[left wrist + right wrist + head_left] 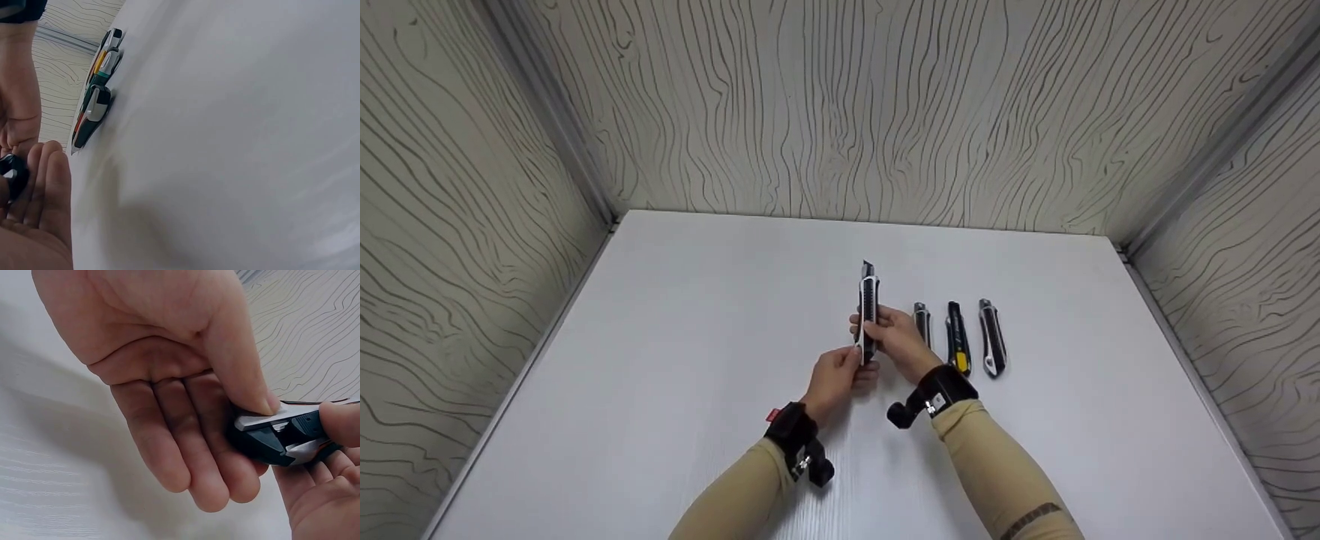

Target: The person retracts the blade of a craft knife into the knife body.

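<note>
Two hands gripped one utility knife (868, 311): my right hand (896, 337) pinched its middle, left hand (838, 375) its lower end; it pointed away from me.

Black-and-silver utility knife (868, 311), yellow-accented black knife (958, 339), white table (675, 360), beige wavy-lined walls (885, 105), tan sleeves (997, 472).

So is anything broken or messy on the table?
Nothing looks broken or spilled. Three utility knives lie in a neat row on the white table. The only one out of the row is the fourth knife, held up between the left hand and right hand, its blade tip showing.
</note>
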### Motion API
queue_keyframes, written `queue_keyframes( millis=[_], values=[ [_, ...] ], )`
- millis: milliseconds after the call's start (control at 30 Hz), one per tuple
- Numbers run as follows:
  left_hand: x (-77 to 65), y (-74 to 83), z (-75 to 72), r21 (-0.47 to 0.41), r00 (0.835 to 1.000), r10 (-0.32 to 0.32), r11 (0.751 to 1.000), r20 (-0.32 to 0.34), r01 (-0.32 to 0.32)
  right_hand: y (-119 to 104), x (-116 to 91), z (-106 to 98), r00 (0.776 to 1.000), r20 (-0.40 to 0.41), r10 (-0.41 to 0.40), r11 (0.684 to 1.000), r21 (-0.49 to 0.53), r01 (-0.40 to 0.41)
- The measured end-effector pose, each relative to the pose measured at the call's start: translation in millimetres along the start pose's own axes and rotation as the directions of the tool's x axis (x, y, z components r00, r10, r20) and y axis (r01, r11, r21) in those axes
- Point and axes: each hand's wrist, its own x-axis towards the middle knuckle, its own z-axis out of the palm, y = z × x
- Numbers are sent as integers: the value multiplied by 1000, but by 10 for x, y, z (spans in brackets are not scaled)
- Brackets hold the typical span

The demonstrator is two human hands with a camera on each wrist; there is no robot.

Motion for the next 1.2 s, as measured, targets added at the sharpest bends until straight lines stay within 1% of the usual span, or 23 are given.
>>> queue_keyframes(
  millis=[233, 400, 567, 767, 967, 1200],
  values=[
    [-14, -2, 11, 15, 1000, -9, 1000, -17, 9, 4, -9, -3, 1000, 11, 7, 1000, -14, -7],
    [-23, 4, 14, -6, 999, -25, 1000, -20, 25, 1, -32, 1, 1000, 26, -10, 1000, -26, 11],
    [-25, -15, 8, -1, 999, -30, 1000, -26, 30, 3, -40, 6, 999, 39, 1, 999, -36, 1],
    [-27, -23, 4, -35, 999, -21, 999, -27, 20, 17, -42, 7, 998, 58, 4, 999, -49, -1],
    [-19, -27, -4, -24, 999, -11, 1000, -30, 10, 27, -48, 10, 997, 75, -8, 999, -38, 11],
    [-28, 1, -5, -38, 999, -8, 999, -35, 7, 20, -58, 16, 998, 68, 4, 999, -39, -1]
  ],
)
